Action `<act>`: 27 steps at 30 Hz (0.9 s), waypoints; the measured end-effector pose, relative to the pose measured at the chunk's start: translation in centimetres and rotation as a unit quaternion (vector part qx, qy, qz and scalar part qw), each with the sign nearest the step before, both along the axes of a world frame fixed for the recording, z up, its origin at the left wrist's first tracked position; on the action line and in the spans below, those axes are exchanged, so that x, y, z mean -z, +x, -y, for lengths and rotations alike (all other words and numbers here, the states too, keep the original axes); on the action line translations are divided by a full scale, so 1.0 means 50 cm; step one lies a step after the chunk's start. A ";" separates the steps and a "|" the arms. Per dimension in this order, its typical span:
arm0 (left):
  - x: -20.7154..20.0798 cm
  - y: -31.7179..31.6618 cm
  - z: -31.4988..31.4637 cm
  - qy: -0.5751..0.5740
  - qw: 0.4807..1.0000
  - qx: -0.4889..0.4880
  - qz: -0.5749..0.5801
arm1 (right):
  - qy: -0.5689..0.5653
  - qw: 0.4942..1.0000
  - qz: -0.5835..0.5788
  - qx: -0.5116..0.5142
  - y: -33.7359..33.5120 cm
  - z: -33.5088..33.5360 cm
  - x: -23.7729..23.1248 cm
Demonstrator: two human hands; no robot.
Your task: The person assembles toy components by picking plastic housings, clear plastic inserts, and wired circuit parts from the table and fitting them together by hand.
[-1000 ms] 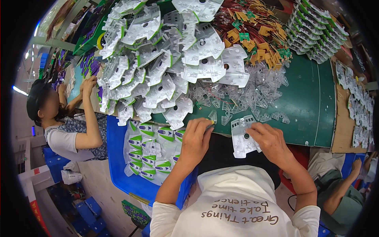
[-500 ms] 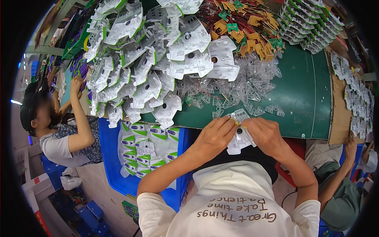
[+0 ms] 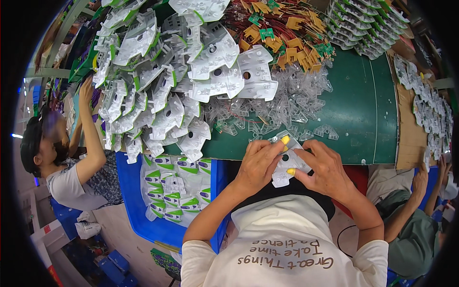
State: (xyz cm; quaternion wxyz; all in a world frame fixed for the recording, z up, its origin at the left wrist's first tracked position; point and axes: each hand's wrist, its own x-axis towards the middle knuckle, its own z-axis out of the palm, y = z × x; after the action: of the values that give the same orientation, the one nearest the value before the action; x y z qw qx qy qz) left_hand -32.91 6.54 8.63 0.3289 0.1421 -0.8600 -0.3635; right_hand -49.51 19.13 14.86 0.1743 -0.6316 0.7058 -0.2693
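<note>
Though probably light, stiff and smooth, take the white plastic shell [image 3: 283, 165] by its outer edges, without bending; positioned between both hands, pinched near its far end by left hand [image 3: 258, 165], gripped at its right side by right hand [image 3: 326, 170], with thumb on face.

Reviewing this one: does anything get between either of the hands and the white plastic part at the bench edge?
Nothing visible blocks them: the left hand and right hand both hold the white plastic part. The loose clear pieces lie beyond, on the green bench.
</note>
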 end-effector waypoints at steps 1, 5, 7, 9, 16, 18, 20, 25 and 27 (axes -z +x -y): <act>-0.005 -0.005 0.006 0.004 0.999 0.030 0.016 | 0.008 1.000 -0.004 -0.005 -0.003 -0.001 0.001; -0.014 -0.008 0.021 0.006 0.991 0.103 0.082 | 0.028 0.999 -0.011 -0.016 -0.011 0.003 -0.013; -0.021 -0.004 0.026 -0.005 0.989 0.111 0.098 | 0.027 0.996 0.085 0.024 -0.012 0.000 -0.034; -0.029 -0.005 0.027 -0.017 0.987 0.117 0.113 | 0.045 0.970 0.237 0.031 -0.024 -0.014 -0.049; -0.033 -0.007 0.021 -0.005 0.985 0.115 0.127 | -0.077 0.991 0.105 0.009 0.029 -0.044 -0.015; -0.032 -0.007 0.018 -0.001 0.984 0.114 0.134 | -0.132 0.991 -0.025 -0.005 0.046 -0.041 0.013; -0.035 -0.009 0.019 0.016 0.986 0.111 0.119 | -0.108 0.993 -0.050 -0.007 0.059 -0.043 0.027; -0.030 -0.008 0.033 0.045 0.985 0.135 0.102 | -0.104 0.994 0.023 0.011 0.039 -0.044 0.007; -0.029 -0.015 0.037 0.052 0.983 0.152 0.087 | -0.133 0.985 0.035 0.100 0.016 -0.060 0.009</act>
State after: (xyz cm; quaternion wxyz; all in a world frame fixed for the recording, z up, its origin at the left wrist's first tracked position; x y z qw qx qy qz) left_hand -33.68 4.68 10.07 0.1863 0.0579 -0.8766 -0.4399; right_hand -48.74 22.14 14.42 0.0852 -0.5656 0.7168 -0.3987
